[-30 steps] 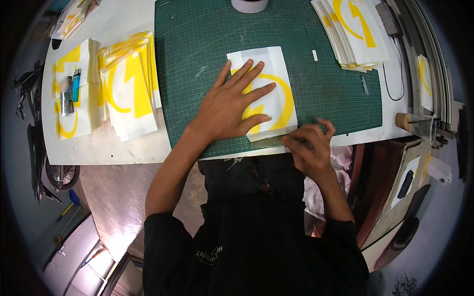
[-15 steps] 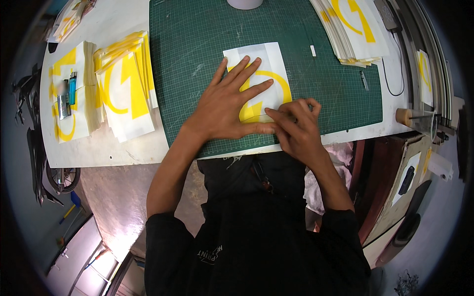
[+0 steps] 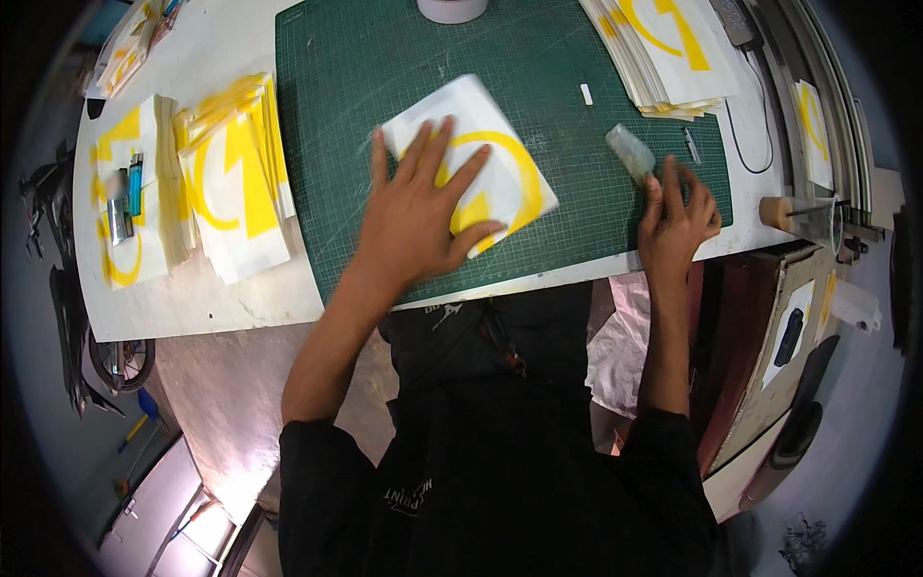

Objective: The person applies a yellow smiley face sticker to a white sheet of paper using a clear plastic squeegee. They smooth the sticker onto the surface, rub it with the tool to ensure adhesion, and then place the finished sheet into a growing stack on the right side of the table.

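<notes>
My left hand lies spread and flat on a white sticker sheet with a yellow curved print, which sits turned at an angle on the green cutting mat. To the right, away from the sheet, my right hand is over the mat with thumb and index finger close together. A thin, pale strip, slightly see-through and blurred, sticks out from these fingertips. Its exact material I cannot make out. Beyond that hand, a small slim cutter-like tool rests on the mat.
Stacks of yellow-and-white sheets lie at the left and the far right. A lighter rests on the leftmost stack. A small white scrap is on the mat. A clear cup lies by the table's right edge.
My right hand has left the sheet's near edge and moved right, with a pale strip at its fingertips. The sheet has turned and shifted left under my left hand.
</notes>
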Available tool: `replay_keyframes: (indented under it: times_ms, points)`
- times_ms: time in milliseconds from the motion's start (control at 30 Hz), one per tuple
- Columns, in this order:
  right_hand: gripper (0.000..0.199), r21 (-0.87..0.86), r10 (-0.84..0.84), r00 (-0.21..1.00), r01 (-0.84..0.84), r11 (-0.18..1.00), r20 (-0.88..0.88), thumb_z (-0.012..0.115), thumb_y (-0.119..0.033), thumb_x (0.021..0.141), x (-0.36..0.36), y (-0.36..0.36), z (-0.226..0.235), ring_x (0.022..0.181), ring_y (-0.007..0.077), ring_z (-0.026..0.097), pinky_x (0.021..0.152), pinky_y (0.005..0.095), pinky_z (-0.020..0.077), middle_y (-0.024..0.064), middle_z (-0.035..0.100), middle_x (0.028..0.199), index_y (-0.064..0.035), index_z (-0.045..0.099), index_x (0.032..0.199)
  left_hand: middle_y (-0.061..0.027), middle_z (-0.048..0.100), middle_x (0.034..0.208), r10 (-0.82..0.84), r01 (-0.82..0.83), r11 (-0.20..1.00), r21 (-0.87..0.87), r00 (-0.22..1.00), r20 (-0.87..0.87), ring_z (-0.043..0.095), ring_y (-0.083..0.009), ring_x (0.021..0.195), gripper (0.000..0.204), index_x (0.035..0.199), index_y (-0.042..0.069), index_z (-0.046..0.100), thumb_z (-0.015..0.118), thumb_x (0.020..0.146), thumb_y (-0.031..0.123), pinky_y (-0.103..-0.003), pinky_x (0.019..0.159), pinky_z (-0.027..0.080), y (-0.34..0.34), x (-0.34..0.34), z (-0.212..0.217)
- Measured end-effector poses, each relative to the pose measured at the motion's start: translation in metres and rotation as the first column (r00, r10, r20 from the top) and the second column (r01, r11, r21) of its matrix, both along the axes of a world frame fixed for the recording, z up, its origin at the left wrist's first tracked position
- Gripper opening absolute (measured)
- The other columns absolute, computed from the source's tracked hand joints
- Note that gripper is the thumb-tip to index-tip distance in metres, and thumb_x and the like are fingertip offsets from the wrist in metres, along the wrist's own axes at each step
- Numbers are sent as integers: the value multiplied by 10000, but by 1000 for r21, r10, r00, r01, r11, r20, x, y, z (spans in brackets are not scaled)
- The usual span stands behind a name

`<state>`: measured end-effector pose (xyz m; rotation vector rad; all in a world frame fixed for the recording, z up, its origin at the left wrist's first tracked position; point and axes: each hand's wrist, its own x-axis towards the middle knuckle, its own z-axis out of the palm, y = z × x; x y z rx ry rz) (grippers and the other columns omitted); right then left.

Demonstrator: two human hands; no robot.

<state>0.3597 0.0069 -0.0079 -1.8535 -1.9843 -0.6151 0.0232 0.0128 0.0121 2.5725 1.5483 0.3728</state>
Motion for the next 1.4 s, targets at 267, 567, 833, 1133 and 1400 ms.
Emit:
replay_keyframes:
  times_ms: [267, 567, 833, 1133, 1400]
  points:
    - [437, -197, 236, 886, -334, 922, -398, 724, -104, 931, -117, -60, 26, 990, 289, 632, 955, 489, 399, 116, 655, 964, 12, 641, 1344, -175, 674, 1110, 199, -203, 977, -61, 978, -66, 628, -342, 1004, 482, 1373, 45, 665, 710, 983, 324, -563, 1102, 399, -58, 3, 31]
    - [390, 179, 574, 600, -588, 789, -557, 800, -57, 865, -92, -12, 46, 935, 284, 682, 911, 452, 441, 108, 719, 1006, 6, 694, 1234, -115, 695, 926, 385, -221, 916, -334, 716, 582, 667, -248, 874, 376, 1307, -4, 684, 747, 951, 101, -385, 869, 523, -29, -22, 32]
    - [483, 3, 171, 985, -171, 985, -27, 738, -399, 966, 27, 114, 47, 1290, 332, 585, 1093, 567, 377, 155, 673, 1344, -60, 689, 1307, 2, 619, 758, 646, -678, 696, -236, 448, 618, 535, -58, 699, 346, 1307, -35, 675, 732, 995, 103, -249, 639, 436, -32, -176, 71]
    - [187, -90, 127, 981, -142, 986, -150, 663, -185, 1026, 16, 103, 49, 1101, 265, 702, 1088, 490, 382, 102, 775, 1128, -51, 772, 1097, -67, 690, 731, 794, -813, 533, -234, 385, 470, 603, -92, 656, 374, 1249, -55, 680, 773, 944, 141, -265, 629, 473, -31, -211, 59]
    - [120, -91, 116, 981, -131, 987, -157, 690, -142, 986, 31, 112, 43, 1016, 288, 701, 1063, 469, 394, 109, 749, 1049, -39, 732, 1033, -182, 714, 1135, 720, -800, 500, 333, 597, 354, 680, -268, 955, 414, 1290, 0, 667, 784, 951, 208, -390, 828, 552, -28, -180, 64]
